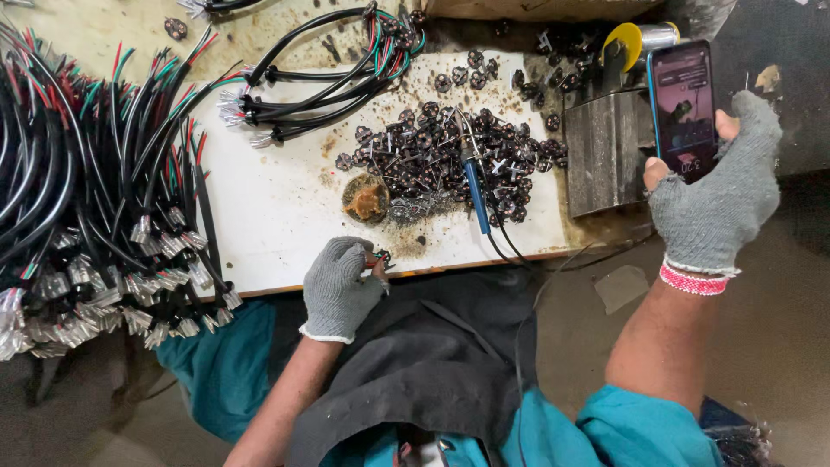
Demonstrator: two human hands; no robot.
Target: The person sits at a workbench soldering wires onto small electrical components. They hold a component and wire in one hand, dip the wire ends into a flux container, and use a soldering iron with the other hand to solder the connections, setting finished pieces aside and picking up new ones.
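Your left hand (340, 288), in a grey knitted fingerless glove, rests at the near edge of the white surface (277, 216) with its fingers curled tight around a small dark part (380, 257); it looks like one of the round black components with a touch of red, though it is too small to tell for sure. Your right hand (718, 195), gloved the same way and banded at the wrist by a red and white beaded bracelet (693, 280), is raised off to the right and grips a slim smartphone (683, 108) with a blue edge, held upright with its lit screen facing you. On the stained, scorched board ahead of your left hand lies a heap of small round black components (441, 160) with short metal pins, and a soldering iron (474, 186) with a blue handle lies across that heap, its black cord trailing over the near edge. Just beside the heap sits a round, crusted tin of amber flux (366, 199). To the left, thick bundles of black sheathed cables (86, 190) fan out, their red and green cores ending in shiny clear-wrapped tips. A smaller looped cable bundle (328, 69) lies at the far side. A grey metal block (605, 151) stands near the phone, with a yellow disc (624, 43) above it.
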